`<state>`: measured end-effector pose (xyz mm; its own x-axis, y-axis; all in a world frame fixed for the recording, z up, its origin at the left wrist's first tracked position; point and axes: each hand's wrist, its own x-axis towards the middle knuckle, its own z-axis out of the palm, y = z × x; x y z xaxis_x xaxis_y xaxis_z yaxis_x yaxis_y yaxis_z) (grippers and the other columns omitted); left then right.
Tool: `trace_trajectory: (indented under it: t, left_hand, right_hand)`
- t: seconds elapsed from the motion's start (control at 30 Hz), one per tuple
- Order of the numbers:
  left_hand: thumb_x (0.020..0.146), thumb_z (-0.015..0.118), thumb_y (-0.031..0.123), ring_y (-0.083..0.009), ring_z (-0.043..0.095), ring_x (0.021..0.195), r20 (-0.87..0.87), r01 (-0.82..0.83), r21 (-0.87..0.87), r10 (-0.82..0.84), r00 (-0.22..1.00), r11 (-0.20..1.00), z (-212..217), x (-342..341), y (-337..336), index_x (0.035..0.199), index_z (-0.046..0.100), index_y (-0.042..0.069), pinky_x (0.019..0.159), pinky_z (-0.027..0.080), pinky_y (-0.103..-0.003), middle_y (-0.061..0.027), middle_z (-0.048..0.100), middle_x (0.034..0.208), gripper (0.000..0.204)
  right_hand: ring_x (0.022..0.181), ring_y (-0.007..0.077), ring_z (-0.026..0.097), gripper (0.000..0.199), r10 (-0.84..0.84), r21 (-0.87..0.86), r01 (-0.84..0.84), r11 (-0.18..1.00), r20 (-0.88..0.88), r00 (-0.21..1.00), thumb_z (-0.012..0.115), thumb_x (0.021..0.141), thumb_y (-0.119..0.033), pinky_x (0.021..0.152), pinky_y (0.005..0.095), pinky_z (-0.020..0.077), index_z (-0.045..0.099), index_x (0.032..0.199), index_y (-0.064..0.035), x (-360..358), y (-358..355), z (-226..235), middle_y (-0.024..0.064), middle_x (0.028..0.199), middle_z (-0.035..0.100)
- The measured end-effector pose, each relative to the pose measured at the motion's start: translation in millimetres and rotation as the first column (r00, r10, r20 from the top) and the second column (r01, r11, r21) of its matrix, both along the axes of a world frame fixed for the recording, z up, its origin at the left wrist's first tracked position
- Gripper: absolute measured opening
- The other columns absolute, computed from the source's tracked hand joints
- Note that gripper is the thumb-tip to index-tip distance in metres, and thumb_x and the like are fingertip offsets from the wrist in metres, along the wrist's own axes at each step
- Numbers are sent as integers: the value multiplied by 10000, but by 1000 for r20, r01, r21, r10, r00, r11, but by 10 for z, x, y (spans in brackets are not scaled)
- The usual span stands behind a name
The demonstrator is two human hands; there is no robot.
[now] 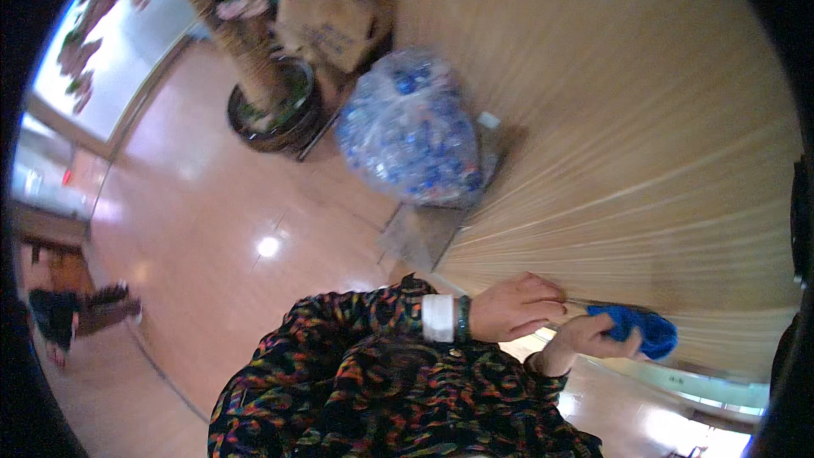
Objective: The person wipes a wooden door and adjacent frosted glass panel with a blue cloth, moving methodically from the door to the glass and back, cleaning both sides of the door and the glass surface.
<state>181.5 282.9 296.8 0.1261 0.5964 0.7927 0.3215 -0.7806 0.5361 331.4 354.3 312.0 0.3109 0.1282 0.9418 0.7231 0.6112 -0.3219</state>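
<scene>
My right hand (589,337) grips a bright blue cloth (649,332), bunched up and pressed near the wood-grain panel (593,161). Just left of it, my left hand (515,307) reaches toward the same panel with its fingers stretched out and slightly apart. No object shows in that left hand. A thin dark edge (598,302) runs between the left fingertips and the cloth; what it belongs to is unclear. Patterned dark sleeves cover both arms, and a white cuff and a dark bracelet circle the left wrist.
A big clear bag of plastic bottles (411,131) leans by the panel. Beyond it stand a potted tree (275,106) with pink blossom and a cardboard box (326,17). Shiny tiled floor (220,212) stretches left, where another person (72,314) is at the far edge.
</scene>
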Motion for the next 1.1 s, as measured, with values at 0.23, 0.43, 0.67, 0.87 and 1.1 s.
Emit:
trace_trajectory:
  t: [0.23,0.43,0.67,0.87,1.1]
  left_hand:
    - [807,662,71,-326,573,890,67,-34,91,28,997,995,167,69,-3,1053,641,35,774,468,-419,-111,602,949,250]
    - [793,662,35,-319,588,877,-11,105,137,-105,994,985,270,115,-10,954,665,29,765,477,-413,-111,601,889,161]
    - [826,645,51,-313,598,904,-127,237,62,-228,965,970,320,108,286,1036,645,44,792,476,-399,-112,621,940,210]
    - [830,649,44,-316,605,913,-124,308,-28,-309,943,951,366,-435,386,1076,645,46,797,477,-396,-123,631,957,246]
    - [867,624,79,-355,578,1065,-6,467,-272,-487,873,841,766,-756,436,1209,574,26,933,454,-407,-179,596,1142,349]
  right_hand:
    - [1145,343,391,272,140,-9,-140,990,87,986,557,884,-13,1030,494,311,452,1134,-31,144,-292,-60,199,1219,419]
    - [1037,298,463,264,126,92,-137,986,112,986,574,905,-28,891,432,391,465,1145,-43,217,-496,22,200,1185,479]
    - [1232,327,397,319,283,92,-276,957,-68,957,505,961,-85,1043,434,343,361,1246,-75,275,-284,205,187,1390,310]
    - [1252,295,316,393,114,41,-106,993,-320,941,400,863,-32,1098,453,236,317,1242,-93,-147,-250,414,166,1334,287]
    - [1358,407,296,347,-4,-149,-24,989,-188,982,430,851,66,1092,482,310,436,1164,-84,-529,-485,606,252,1457,254]
